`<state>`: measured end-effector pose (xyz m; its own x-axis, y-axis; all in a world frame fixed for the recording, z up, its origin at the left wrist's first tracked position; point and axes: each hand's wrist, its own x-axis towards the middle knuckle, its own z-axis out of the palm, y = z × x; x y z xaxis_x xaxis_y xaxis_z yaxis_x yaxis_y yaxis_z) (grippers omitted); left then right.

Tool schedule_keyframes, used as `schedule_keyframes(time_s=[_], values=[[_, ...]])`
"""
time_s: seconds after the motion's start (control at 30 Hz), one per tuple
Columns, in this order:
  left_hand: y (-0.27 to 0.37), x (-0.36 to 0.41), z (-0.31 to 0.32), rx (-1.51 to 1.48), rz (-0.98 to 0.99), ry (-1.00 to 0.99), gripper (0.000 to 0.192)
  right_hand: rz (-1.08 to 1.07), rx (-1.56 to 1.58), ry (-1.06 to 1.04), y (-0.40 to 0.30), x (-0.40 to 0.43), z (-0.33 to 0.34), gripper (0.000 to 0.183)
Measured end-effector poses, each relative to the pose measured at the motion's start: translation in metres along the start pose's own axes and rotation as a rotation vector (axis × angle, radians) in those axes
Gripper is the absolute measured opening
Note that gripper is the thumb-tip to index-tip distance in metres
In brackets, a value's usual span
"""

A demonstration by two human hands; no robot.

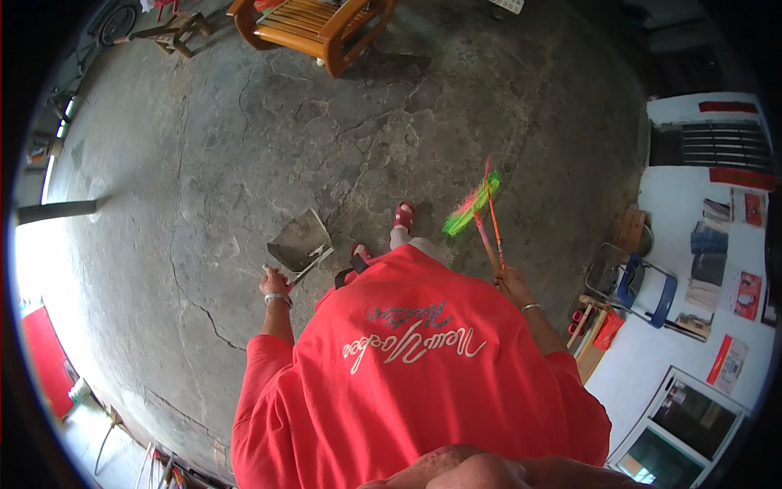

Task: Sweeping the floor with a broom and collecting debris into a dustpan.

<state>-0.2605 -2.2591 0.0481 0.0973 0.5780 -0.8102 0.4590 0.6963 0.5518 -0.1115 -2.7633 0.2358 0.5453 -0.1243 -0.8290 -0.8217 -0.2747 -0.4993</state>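
My left hand (276,282), with a metal band at the wrist, is closed beside the rear corner of a dustpan (299,244) and appears to grip its handle, mostly hidden by the fingers. Some pale scraps lie near the pan's back edge. On the other side, my right hand (512,286) grips a broom by its handle. The broom head (471,208) has green and pink bristles and points away from me. A thin orange-red stick (495,220) crosses over the broom head and runs into the same hand.
Cracked concrete floor (244,153) surrounds my feet. Ahead are a wooden slatted chair (305,24) and a small wooden stool (173,32). Along the white wall at right stand a blue folding chair (647,287) and wooden pieces (592,342). A post (58,211) projects at left.
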Motion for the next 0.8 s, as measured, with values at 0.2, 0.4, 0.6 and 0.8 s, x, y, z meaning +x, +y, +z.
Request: schedule_keyframes(time_s=[0.2, 0.4, 0.6, 0.8], values=[[0.019, -0.013, 0.011, 0.044, 0.038, 0.084, 0.035, 0.022, 0.077, -0.113, -0.044, 0.067, 0.01, 0.007], [0.041, -0.031, 0.034, 0.084, -0.004, 0.161, 0.034, -0.007, 0.029, -0.151, -0.107, 0.122, 0.019, 0.009], [0.077, -0.062, 0.069, 0.111, 0.041, 0.292, 0.038, -0.134, 0.01, -0.193, -0.164, 0.186, 0.003, 0.013], [0.094, -0.071, 0.085, 0.17, 0.1, 0.321, 0.038, -0.288, -0.349, -0.072, -0.228, 0.264, 0.004, 0.022]])
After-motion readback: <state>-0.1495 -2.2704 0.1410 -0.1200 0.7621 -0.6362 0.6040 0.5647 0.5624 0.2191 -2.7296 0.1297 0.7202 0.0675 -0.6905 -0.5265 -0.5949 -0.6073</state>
